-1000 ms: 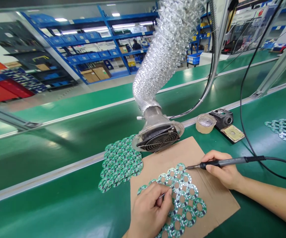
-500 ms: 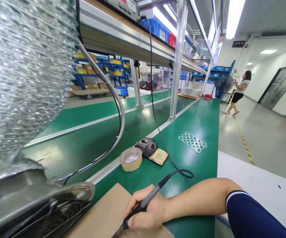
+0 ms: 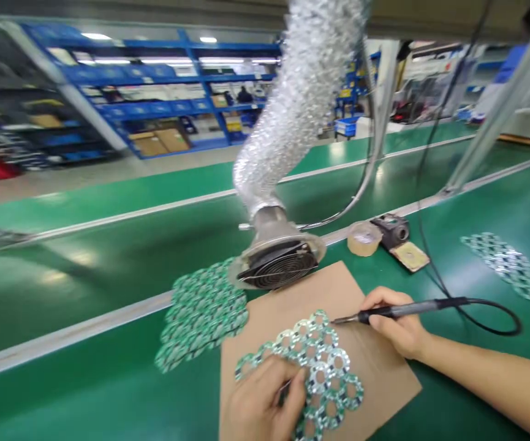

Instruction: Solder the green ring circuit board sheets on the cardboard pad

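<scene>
A panel of round green circuit boards (image 3: 313,361) lies on a brown cardboard sheet (image 3: 375,361). My right hand (image 3: 396,327) is closed around a black soldering iron (image 3: 402,311), whose tip touches the panel's far edge. My left hand (image 3: 262,404) rests on the panel's near side, fingers pinched on a thin wire-like piece that is too small to name. The iron's black cable (image 3: 494,312) loops off to the right.
A foil extraction duct with a fan grille (image 3: 276,263) hangs just behind the cardboard. More green board panels lie at the left (image 3: 203,312) and far right (image 3: 508,263). A tape roll (image 3: 363,239) and an iron stand with sponge (image 3: 400,242) sit behind.
The view swung right toward the aisle half a second ago and has come back down to the boards. Both hands sit much as they did one second ago.
</scene>
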{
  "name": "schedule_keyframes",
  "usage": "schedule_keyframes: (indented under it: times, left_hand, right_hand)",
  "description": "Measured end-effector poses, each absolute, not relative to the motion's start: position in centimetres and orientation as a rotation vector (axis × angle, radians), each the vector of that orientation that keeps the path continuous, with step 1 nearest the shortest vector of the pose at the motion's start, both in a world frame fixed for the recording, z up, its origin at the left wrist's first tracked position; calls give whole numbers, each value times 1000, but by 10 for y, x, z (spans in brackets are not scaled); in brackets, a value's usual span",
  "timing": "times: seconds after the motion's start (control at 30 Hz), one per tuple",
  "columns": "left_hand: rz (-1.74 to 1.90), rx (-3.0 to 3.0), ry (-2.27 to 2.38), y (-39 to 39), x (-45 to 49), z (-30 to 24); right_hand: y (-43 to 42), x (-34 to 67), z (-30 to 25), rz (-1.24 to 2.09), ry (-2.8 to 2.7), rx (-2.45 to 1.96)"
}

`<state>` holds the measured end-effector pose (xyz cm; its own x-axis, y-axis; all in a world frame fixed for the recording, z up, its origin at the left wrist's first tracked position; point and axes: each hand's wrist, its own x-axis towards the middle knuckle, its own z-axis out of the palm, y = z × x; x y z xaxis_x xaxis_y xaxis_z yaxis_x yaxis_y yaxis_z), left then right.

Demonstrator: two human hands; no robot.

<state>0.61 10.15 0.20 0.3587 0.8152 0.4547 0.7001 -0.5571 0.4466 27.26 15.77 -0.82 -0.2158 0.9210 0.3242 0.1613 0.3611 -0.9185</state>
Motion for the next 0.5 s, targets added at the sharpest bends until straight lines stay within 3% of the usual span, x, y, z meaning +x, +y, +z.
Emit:
schedule_keyframes:
  times: [0.5]
  left_hand:
    - [1057, 2382, 1418, 102, 21, 5]
  right_hand:
    - [155, 280, -9, 810, -1825, -1038]
